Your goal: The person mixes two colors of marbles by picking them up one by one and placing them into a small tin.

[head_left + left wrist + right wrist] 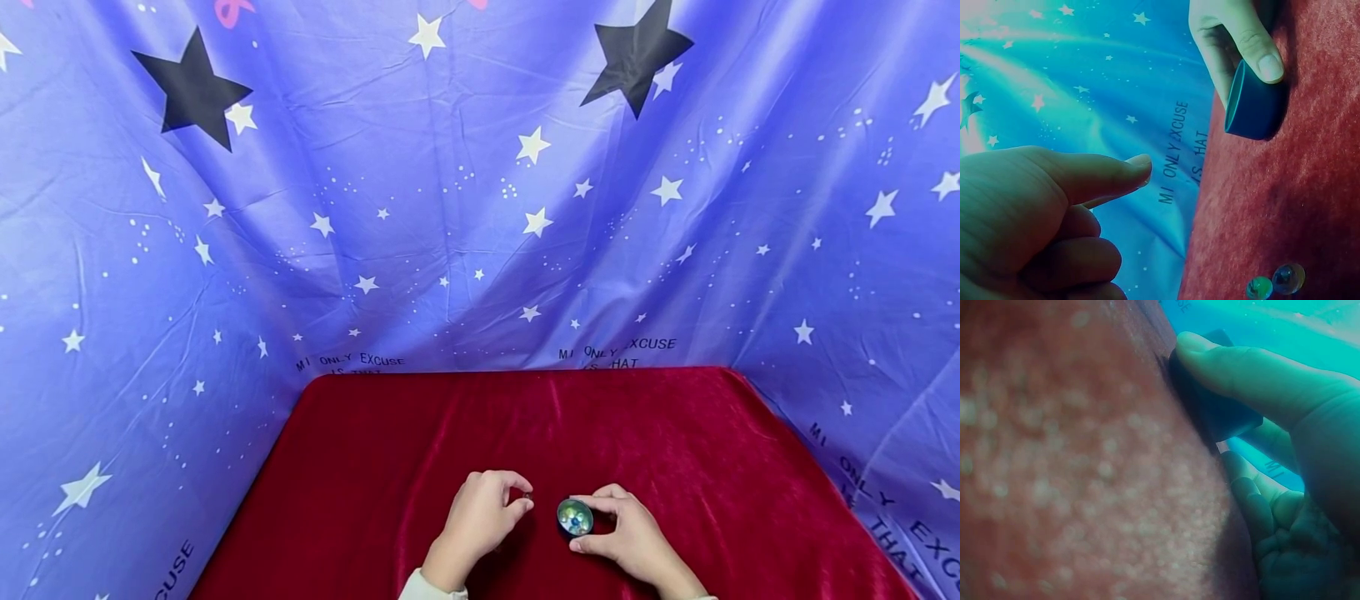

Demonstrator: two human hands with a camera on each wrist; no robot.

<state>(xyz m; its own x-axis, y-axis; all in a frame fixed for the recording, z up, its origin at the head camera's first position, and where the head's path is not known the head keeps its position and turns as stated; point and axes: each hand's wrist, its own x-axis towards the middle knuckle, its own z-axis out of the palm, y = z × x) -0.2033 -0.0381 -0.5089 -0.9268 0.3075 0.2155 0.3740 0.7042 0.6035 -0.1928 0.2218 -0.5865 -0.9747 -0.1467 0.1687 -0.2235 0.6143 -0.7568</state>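
Note:
My right hand grips a small dark blue cup by its side, thumb and fingers on opposite walls. The cup is upright at the red cloth, and shiny glass marbles show inside it in the head view. To the left of the cup and apart from it, my left hand pinches a tiny glassy thing, apparently a marble, between thumb and index fingertip; the fingers mostly hide it. In the left wrist view, a green marble and a clear marble lie side by side on the cloth.
A red velvet cloth covers the table, lightly creased. Behind it and at both sides hangs a blue-violet curtain printed with stars and lettering, meeting the table's far edge.

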